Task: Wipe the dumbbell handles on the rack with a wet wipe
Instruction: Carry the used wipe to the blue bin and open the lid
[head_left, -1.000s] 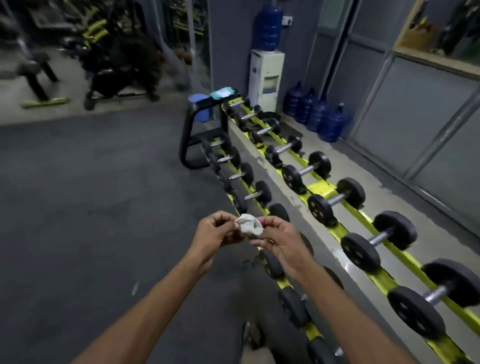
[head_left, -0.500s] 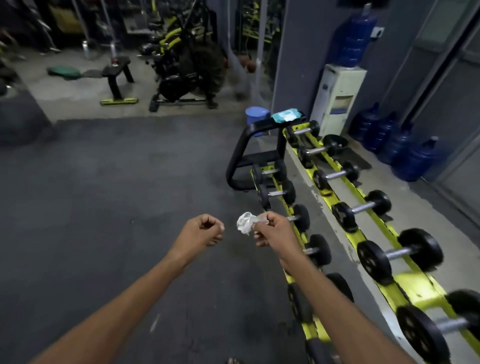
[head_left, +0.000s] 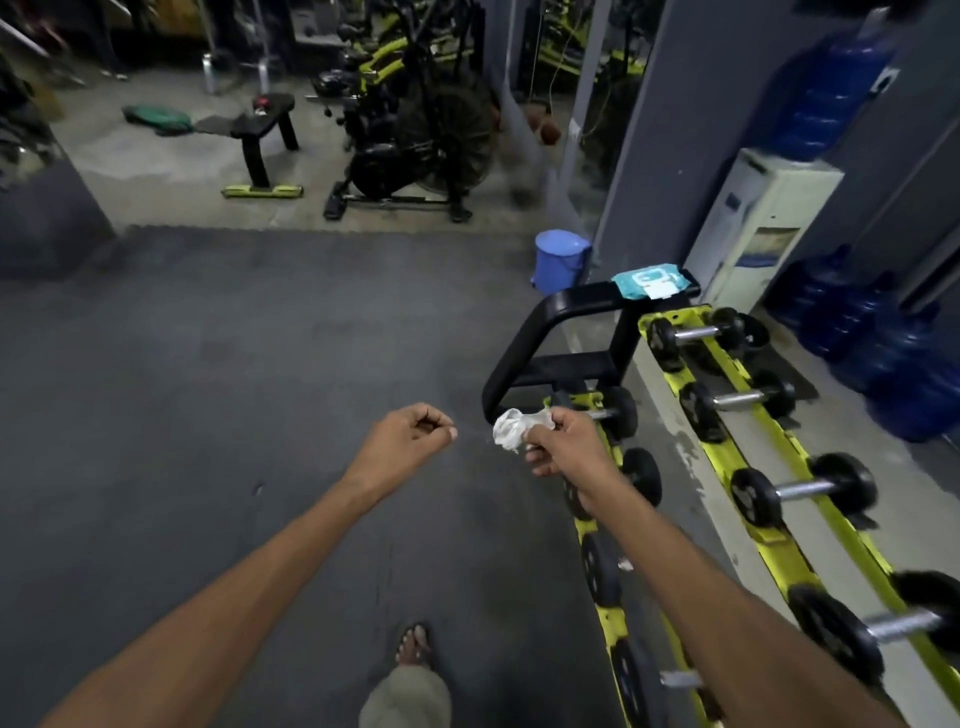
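My right hand (head_left: 563, 447) pinches a crumpled white wet wipe (head_left: 511, 427) just left of the lower tier of the rack (head_left: 769, 551), a yellow and black frame running along the right. Black dumbbells with steel handles (head_left: 802, 488) lie on its upper and lower tiers. My left hand (head_left: 413, 439) hangs beside the wipe with its fingers curled and holds nothing. A teal pack of wipes (head_left: 649, 283) lies on the black end frame of the rack.
A blue bin (head_left: 561, 260) stands past the rack's far end, with a white water dispenser (head_left: 763, 223) and blue water jugs (head_left: 883, 358) at the right wall. An exercise bike (head_left: 415, 140) and a bench (head_left: 260, 135) stand beyond the dark floor mat. My foot (head_left: 413, 644) is below.
My left hand has let go of the wipe and moved left. The view has advanced along the rack toward its far end.
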